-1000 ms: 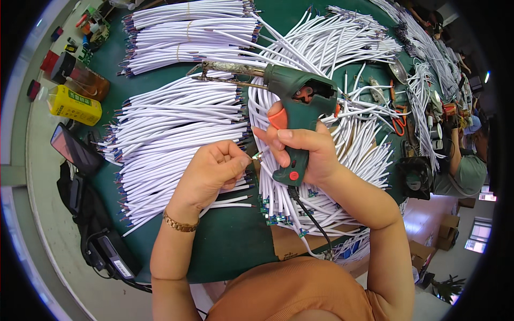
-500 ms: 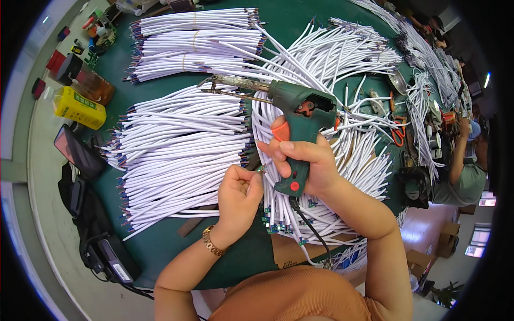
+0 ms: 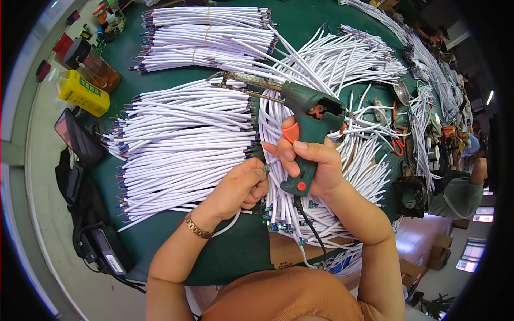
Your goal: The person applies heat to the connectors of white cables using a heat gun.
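Observation:
My right hand is wrapped round the green handle of a soldering gun with an orange trigger. Its metal tip points left, above the white cables. Beside the grip, my left hand is closed in a pinch, a small green circuit board just showing at its fingertips. A white cable curves out from beneath that hand; whether the fingers hold it too is hidden. To the left lie rows of cut white cables with bare coloured ends. Cables with small green boards are piled below the gun.
Banded cable bundles lie at the far left. A yellow bottle, a brown jar and a phone stand along the left edge. Orange-handled scissors lie right. Another person sits at the far right.
My left hand has rolled over, its back now showing, and a white cable has come into sight beneath it. The soldering gun stays about where it was; the view has shifted slightly.

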A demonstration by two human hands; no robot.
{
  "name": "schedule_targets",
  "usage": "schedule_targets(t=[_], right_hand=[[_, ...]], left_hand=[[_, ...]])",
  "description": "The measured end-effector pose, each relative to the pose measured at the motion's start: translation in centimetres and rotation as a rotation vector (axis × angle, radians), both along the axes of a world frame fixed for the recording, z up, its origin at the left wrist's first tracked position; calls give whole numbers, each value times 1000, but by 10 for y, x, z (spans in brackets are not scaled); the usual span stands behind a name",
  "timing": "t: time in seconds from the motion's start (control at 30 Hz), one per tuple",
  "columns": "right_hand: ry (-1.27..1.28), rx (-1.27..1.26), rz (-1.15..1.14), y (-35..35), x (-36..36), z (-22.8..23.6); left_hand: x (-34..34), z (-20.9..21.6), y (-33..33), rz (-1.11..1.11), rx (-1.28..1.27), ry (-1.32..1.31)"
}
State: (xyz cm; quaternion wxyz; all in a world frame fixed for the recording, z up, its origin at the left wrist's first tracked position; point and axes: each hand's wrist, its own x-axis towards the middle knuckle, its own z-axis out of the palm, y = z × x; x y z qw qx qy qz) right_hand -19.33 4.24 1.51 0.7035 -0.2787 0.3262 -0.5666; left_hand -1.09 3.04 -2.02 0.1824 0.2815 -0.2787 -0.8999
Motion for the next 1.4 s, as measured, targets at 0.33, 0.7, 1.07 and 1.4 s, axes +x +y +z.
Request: schedule_targets(t=[0.33, 0.7, 1.07, 1.4], right_hand=[[-162, -54, 44, -3, -2, -2], [-119, -16, -5, -1, -1, -1], [-98, 3, 0, 0, 0, 0], [-99, -5, 17, 0, -3, -1]], left_hand=[[-1, -2, 1, -46, -164, -41], [-5, 2, 0, 84, -653, -301], [0, -1, -7, 40, -112, -5], [-1, -4, -7, 10, -121, 44]])
